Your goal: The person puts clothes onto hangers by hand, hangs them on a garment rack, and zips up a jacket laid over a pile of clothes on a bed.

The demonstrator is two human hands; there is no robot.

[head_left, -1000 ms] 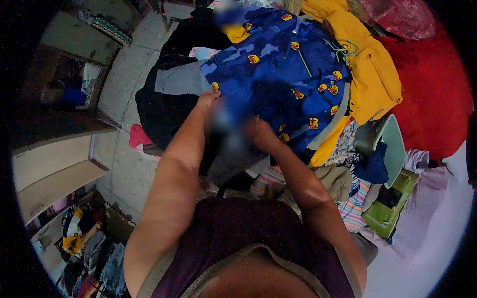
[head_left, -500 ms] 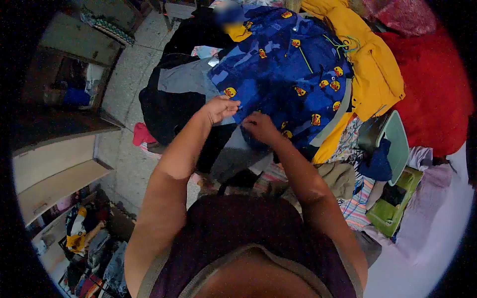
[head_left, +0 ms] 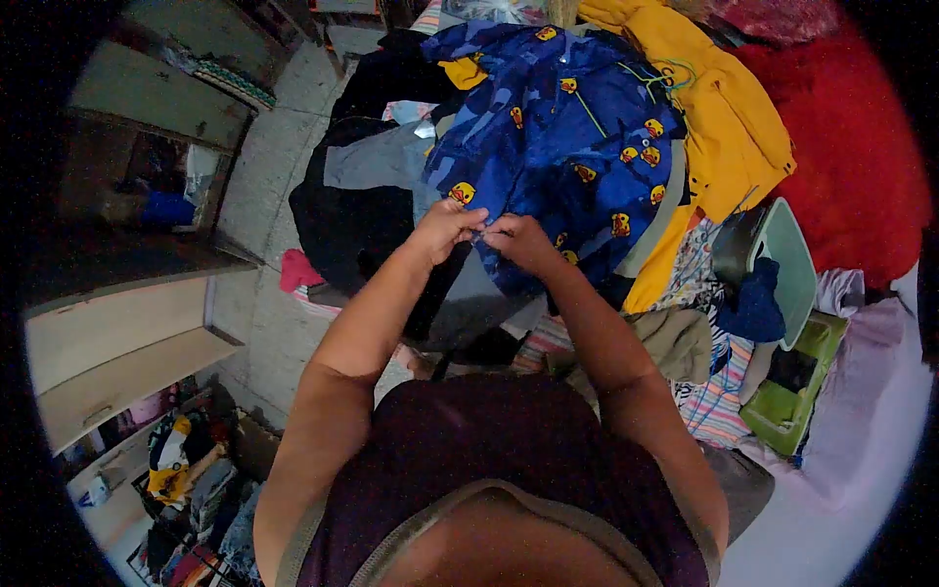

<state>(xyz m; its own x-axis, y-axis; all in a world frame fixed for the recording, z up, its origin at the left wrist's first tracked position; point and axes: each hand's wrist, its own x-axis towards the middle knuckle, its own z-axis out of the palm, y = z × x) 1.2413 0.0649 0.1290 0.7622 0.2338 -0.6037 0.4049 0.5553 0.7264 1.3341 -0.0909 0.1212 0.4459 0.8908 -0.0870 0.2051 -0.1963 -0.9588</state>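
In the head view, the left hand (head_left: 445, 233) and right hand (head_left: 525, 245) have drawn together just above centre, each grip pinched closed on the blue duck-print garment's (head_left: 538, 147) lower edge; it spreads across the upper middle, now handled at one spot.

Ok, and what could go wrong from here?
The left hand and right hand seem to pinch a small part of the blue duck-print garment at its near edge, so the grip may slip. It also lies over black-and-gray clothing and against the yellow garment; pulling it could drag those along.
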